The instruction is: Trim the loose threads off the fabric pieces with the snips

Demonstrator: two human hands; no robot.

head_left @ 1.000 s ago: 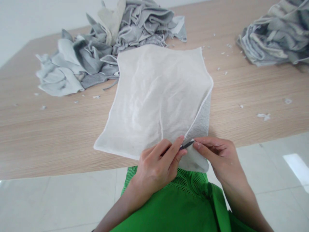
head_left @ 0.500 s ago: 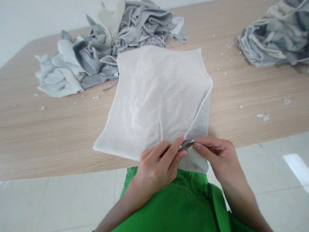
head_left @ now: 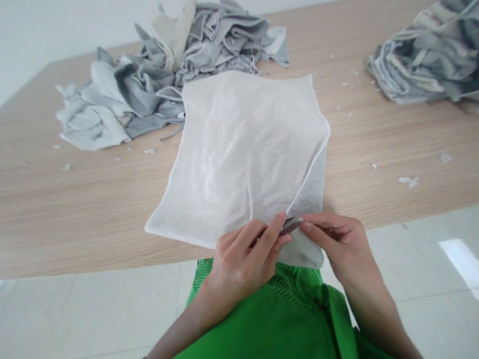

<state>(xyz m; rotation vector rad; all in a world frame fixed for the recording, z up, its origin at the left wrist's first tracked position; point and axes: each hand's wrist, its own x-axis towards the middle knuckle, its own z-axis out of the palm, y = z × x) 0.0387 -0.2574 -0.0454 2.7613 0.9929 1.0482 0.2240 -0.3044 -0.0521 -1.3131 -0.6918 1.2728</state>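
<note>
Pale cloth (head_left: pixel 228 149) is spread at 10 o'clock from right hand (head_left: pixel 342 237), pinched there | dark-bladed tool (head_left: pixel 291 226) is gripped by left hand (head_left: pixel 243 254) | judged light, limp — best held by seamed edge (head_left: pixel 307 172)

A plain white wall (head_left: pixel 33 35) stands at eleven o'clock. The desk (head_left: pixel 86 204), pale with wood grain, spans nine to three o'clock. Light glossy floor tiles (head_left: pixel 112 314) show seams at seven; a bright reflection (head_left: pixel 460 259) gleams near four.
</note>
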